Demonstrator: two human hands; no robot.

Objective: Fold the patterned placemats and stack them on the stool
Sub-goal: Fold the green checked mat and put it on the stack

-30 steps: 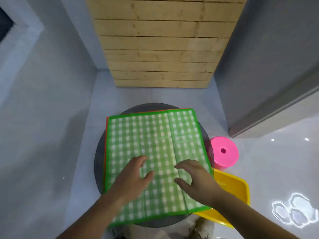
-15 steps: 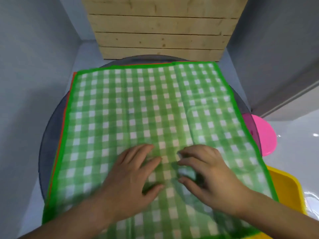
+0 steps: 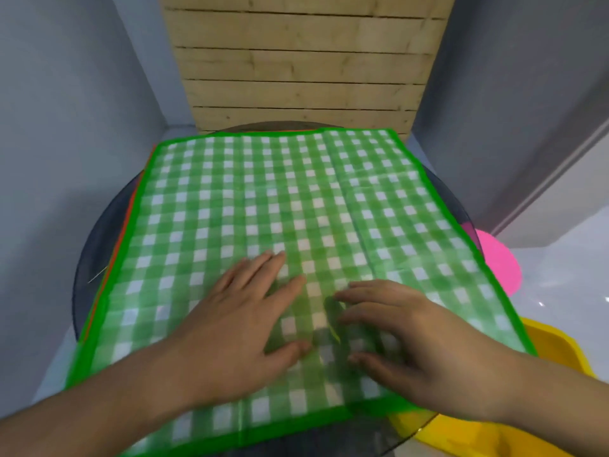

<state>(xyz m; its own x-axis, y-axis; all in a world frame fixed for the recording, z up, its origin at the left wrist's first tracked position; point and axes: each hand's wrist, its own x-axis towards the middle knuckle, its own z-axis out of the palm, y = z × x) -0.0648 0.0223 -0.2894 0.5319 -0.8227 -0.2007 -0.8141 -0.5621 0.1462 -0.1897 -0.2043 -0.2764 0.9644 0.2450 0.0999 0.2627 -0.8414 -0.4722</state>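
A green-and-white checked placemat point(image 3: 263, 199) with a bright green border lies spread flat over a round dark glass table point(image 3: 95, 245). An orange edge of another placemat point(image 3: 127, 219) peeks out beneath its left side. My left hand point(image 3: 244, 321) lies flat on the near middle of the green mat, fingers straight. My right hand point(image 3: 405, 338) rests beside it, palm down, fingers slightly bent on the cloth. A pink stool point(image 3: 497, 265) stands to the right of the table, partly hidden by the mat.
A yellow plastic tub point(image 3: 553, 357) sits at the near right, below the table edge. A wooden slat panel point(image 3: 303, 61) stands behind the table between grey walls. Glossy white floor spreads to the right.
The view has moved closer to the table over the second. Both hands have come down onto the green mat and now press it flat, spread a little farther apart.
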